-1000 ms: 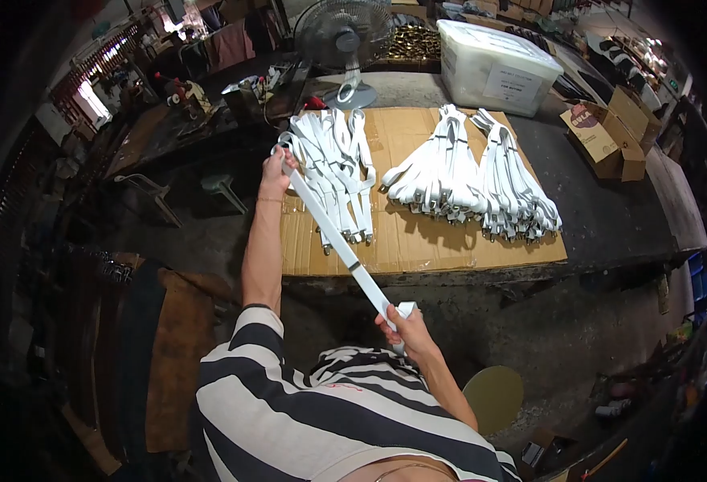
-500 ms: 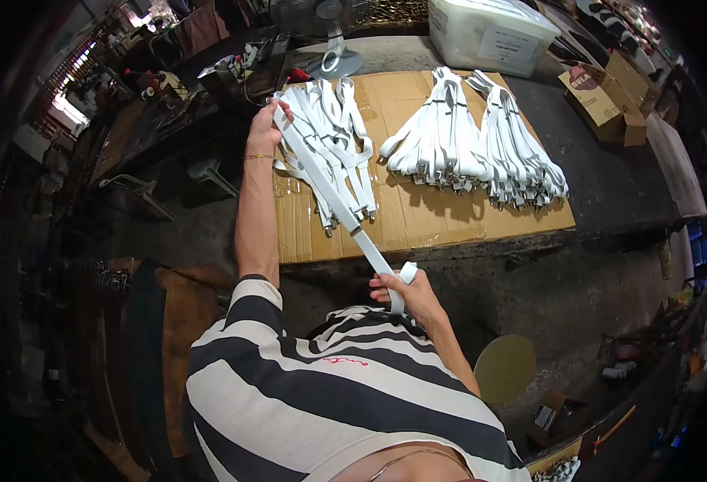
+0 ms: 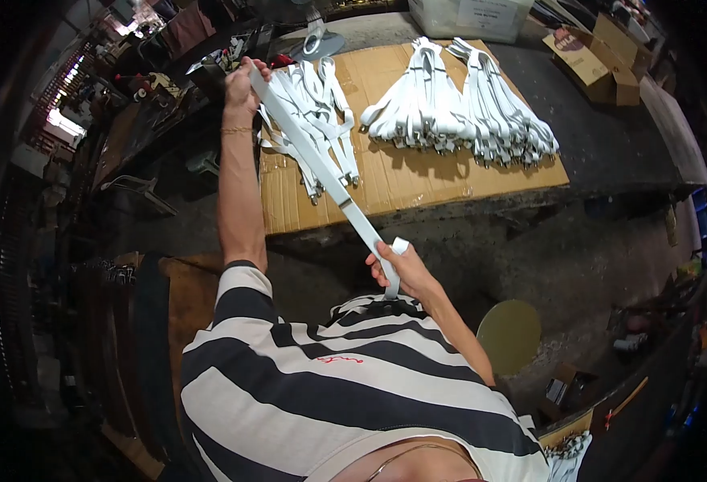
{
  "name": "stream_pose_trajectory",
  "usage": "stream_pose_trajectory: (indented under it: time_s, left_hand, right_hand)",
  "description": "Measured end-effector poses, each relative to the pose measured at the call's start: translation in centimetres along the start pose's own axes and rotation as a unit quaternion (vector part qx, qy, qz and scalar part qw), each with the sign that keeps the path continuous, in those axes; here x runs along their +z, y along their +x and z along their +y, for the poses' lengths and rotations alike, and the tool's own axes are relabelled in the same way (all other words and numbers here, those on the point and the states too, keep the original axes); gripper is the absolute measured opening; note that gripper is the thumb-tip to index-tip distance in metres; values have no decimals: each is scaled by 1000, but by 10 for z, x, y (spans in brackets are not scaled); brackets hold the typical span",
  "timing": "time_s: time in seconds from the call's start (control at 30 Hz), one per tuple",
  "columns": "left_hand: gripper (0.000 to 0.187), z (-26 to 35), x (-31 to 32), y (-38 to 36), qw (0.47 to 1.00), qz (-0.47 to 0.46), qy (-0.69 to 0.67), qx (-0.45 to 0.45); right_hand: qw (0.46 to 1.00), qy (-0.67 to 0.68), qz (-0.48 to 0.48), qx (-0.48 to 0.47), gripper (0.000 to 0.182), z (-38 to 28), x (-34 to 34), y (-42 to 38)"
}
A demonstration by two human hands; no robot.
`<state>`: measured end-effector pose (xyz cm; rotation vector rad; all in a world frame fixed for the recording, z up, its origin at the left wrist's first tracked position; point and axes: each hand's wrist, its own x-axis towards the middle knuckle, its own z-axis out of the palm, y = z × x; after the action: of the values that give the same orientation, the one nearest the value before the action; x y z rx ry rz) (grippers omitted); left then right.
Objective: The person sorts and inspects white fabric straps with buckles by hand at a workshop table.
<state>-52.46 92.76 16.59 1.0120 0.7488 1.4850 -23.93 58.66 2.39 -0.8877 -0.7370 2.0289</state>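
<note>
A long white strap [image 3: 315,165] runs taut and slanting between my hands, with a dark slider partway down. My left hand [image 3: 243,88] is closed on its upper end, over the left edge of the cardboard sheet [image 3: 402,181]. Close to my body, my right hand [image 3: 404,271] grips the lower part, and a short loop sticks up beside the thumb. Under the stretched strap lies a loose pile of similar white straps [image 3: 339,120] with metal clips. Two tied bundles, a left bundle [image 3: 422,100] and a right bundle [image 3: 502,112], lie farther right.
Behind the cardboard stand a fan base [image 3: 321,46] and a labelled plastic tub [image 3: 470,18]. An open carton [image 3: 598,60] sits at the table's right. Below the table edge are a round stool [image 3: 509,337] and a small box [image 3: 566,390].
The view has tilted, so table and bundles appear higher and slightly left. Both hands keep hold of the strap, which stays stretched; my right fingers have shifted slightly on it.
</note>
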Motion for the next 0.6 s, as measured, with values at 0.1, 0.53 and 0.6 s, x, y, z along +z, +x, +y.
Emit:
stream_pose_trajectory:
  time_s: [0.1, 0.53, 0.6]
  left_hand:
    - [24, 9, 2, 4, 993, 71, 92, 12]
    - [26, 78, -78, 97, 985, 132, 106, -27]
    - [25, 98, -95, 102, 986, 149, 67, -11]
  right_hand:
    - [989, -34, 94, -107, 37, -7, 4, -21]
    - [941, -243, 172, -158, 22, -75, 15, -260]
    - [921, -291, 172, -193, 22, -69, 11, -296]
